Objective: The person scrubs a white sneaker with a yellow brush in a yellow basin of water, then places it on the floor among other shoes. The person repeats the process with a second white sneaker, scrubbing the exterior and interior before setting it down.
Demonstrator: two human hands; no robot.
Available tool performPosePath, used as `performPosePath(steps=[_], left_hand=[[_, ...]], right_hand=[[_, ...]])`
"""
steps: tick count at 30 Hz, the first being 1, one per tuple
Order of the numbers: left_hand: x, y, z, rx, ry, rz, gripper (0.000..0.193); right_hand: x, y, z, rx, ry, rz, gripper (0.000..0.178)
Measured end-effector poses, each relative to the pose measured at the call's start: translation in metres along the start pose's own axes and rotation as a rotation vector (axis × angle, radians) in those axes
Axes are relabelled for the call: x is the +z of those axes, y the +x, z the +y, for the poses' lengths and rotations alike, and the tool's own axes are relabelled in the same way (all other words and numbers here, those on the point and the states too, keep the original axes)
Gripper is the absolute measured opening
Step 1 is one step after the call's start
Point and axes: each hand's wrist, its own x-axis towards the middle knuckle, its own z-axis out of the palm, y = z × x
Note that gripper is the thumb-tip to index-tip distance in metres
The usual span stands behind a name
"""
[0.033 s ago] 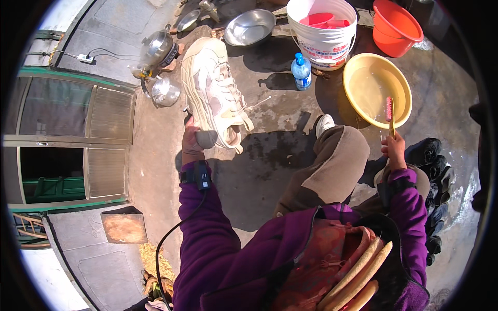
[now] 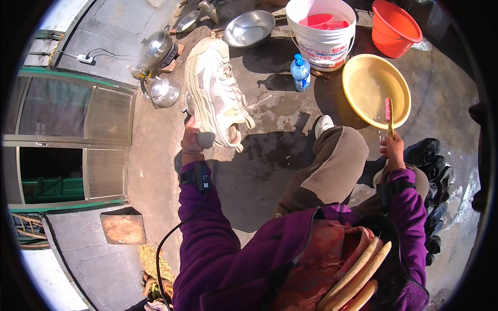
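My left hand (image 2: 192, 139) is closed on the heel end of a cream-white sneaker (image 2: 211, 88), held up with its toe pointing away from me and its laces hanging to the right. In my right hand (image 2: 394, 150) is a scrubbing brush (image 2: 389, 111) with pink bristles and a yellowish handle, gripped by the handle. The brush head shows against the near part of a yellow basin (image 2: 403, 80) of cloudy water. A blue bottle with a pump-like top (image 2: 301, 75) stands left of the basin.
Beyond the bottle stand a white bucket (image 2: 321, 49) with red things inside and an orange-red bucket (image 2: 395, 31). A metal bowl (image 2: 249, 28) and a kettle (image 2: 165, 92) sit at the far left. Several dark shoes (image 2: 436, 181) line the right side.
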Motion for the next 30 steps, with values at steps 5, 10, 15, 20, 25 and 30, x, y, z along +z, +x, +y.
performPosePath(steps=[5, 10, 15, 20, 25, 30], left_hand=[[0.023, 0.019, -0.009, 0.100, 0.279, 0.281, 0.060], [0.029, 0.028, -0.036, 0.148, 0.395, 0.474, 0.069], [0.049, 0.037, -0.058, 0.319, 0.701, 0.444, 0.068], [0.074, 0.053, -0.061, 0.609, 1.381, 0.443, 0.072], [0.127, 0.069, -0.070, 0.761, 1.548, 0.255, 0.073], [0.195, 0.110, -0.080, 0.869, 1.659, -0.042, 0.079]], right_hand=[[-0.001, -0.013, -0.004, -0.013, -0.036, 0.010, 0.047], [-0.005, -0.024, -0.006, 0.023, -0.010, 0.012, 0.047], [-0.005, -0.023, -0.002, -0.008, 0.041, 0.020, 0.045], [-0.005, -0.023, -0.006, -0.031, 0.207, 0.025, 0.011], [-0.008, -0.038, -0.034, -0.063, 0.547, -0.194, 0.016], [0.002, -0.046, -0.080, -0.147, 0.635, -0.245, 0.038]])
